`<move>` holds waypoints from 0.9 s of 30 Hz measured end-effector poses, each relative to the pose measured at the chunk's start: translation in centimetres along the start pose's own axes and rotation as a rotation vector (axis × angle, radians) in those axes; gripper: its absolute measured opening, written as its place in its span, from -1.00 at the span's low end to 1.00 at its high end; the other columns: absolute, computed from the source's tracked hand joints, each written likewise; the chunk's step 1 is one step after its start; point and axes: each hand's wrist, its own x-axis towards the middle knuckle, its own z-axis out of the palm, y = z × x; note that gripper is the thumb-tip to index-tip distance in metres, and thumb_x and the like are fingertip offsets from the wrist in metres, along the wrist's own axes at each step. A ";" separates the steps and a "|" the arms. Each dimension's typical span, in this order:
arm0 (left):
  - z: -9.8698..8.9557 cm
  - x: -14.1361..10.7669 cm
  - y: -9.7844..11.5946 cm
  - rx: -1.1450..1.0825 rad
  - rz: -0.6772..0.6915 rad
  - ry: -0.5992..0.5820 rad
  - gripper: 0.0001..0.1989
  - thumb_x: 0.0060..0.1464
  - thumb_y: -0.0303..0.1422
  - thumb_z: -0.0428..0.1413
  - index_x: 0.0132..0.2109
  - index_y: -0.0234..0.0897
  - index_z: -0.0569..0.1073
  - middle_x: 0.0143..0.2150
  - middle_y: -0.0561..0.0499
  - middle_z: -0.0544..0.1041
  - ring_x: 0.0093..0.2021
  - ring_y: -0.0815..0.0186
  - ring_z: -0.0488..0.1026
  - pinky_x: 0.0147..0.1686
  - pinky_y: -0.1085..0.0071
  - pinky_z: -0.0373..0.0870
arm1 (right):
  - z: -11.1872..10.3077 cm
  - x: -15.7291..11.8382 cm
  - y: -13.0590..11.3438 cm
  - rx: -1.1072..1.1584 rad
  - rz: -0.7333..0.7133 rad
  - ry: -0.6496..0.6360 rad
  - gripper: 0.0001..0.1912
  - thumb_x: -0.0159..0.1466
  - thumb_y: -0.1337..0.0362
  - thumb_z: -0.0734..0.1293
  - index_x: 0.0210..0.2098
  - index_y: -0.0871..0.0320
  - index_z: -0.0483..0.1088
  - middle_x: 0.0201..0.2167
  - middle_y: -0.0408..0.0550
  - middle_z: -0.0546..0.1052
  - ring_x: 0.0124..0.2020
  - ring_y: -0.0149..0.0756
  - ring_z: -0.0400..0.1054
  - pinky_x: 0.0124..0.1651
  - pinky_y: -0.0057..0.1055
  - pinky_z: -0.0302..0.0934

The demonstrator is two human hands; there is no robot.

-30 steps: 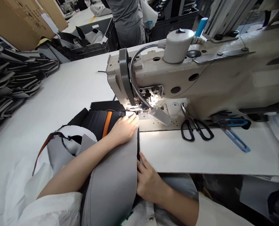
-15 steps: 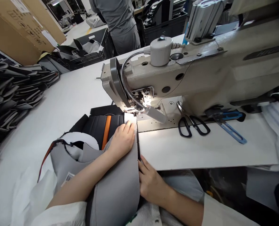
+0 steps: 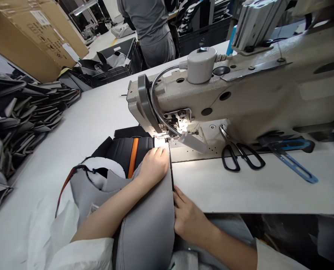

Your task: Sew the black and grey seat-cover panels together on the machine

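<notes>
Head view: grey fabric panel [image 3: 147,225] right up at the sewing machine [image 3: 195,99], your left hand [image 3: 155,165] curled on top, its grip impossible to tell; your right hand [image 3: 188,217] grasps the panel's edge.

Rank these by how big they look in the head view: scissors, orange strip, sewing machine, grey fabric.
Largest to smallest:
1. Sewing machine, cut off by the right edge
2. Grey fabric, near the camera and cut off at the bottom
3. Scissors
4. Orange strip
</notes>
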 end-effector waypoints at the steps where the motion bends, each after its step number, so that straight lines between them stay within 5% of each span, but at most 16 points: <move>1: -0.1 0.5 -0.1 -0.003 -0.003 -0.011 -0.73 0.19 -0.46 -0.17 -0.18 -0.34 0.42 -0.25 -0.15 0.47 -0.19 0.16 0.37 -0.18 0.25 0.35 | -0.1 0.3 0.4 -0.014 -0.008 -0.017 -0.81 0.14 0.52 0.23 -0.41 0.24 0.47 -0.42 0.03 0.46 -0.01 -0.03 0.26 0.18 0.09 0.05; 8: 0.1 2.0 -1.3 -0.065 0.132 -0.005 -0.72 0.18 -0.50 -0.18 -0.14 -0.37 0.42 -0.11 -0.17 0.47 0.03 0.16 0.33 0.13 0.23 0.18 | -1.6 2.3 2.8 -0.083 -0.078 -0.145 -0.88 0.16 0.46 0.26 -0.43 0.24 0.44 -0.37 0.03 0.45 -0.09 -0.07 0.26 0.12 -0.01 0.03; 11: 0.4 1.6 -1.5 -0.105 0.136 0.013 -0.71 0.18 -0.49 -0.18 -0.08 -0.36 0.39 -0.03 -0.18 0.44 0.12 0.15 0.27 0.20 0.15 0.10 | -2.5 3.3 4.5 -0.070 -0.133 -0.147 -0.88 0.16 0.47 0.25 -0.46 0.20 0.38 -0.40 -0.02 0.42 -0.26 -0.22 0.26 -0.19 -0.25 0.16; 15: 0.4 0.7 -1.7 -0.134 0.084 0.068 -0.68 0.19 -0.43 -0.16 0.04 -0.33 0.34 0.10 -0.20 0.33 0.19 0.10 0.18 0.19 0.08 0.13 | -2.8 4.2 7.3 -0.115 -0.238 -0.081 -0.77 0.21 0.37 0.23 -0.59 0.18 0.24 -0.58 -0.11 0.30 -0.51 -0.35 0.13 -0.52 -0.39 -0.12; 20: 0.3 0.1 -2.2 -0.072 0.040 0.096 -0.64 0.18 -0.39 -0.12 0.07 -0.39 0.35 0.11 -0.27 0.30 0.20 0.02 0.16 0.20 0.04 0.10 | -2.8 4.5 9.3 -0.122 -0.311 -0.086 -0.73 0.27 0.37 0.19 -0.57 0.18 0.24 -0.57 -0.12 0.34 -0.48 -0.37 0.17 -0.45 -0.39 -0.03; 27: 0.2 0.1 -2.7 -0.144 0.089 0.033 -0.59 0.22 -0.36 -0.18 0.14 -0.43 0.30 0.16 -0.26 0.28 0.25 0.01 0.08 0.19 0.06 0.14 | -1.4 6.6 11.3 -0.208 -0.029 -0.168 -0.80 0.31 0.40 0.14 -0.33 0.21 0.37 -0.31 -0.04 0.46 -0.15 -0.26 0.27 -0.07 -0.34 0.15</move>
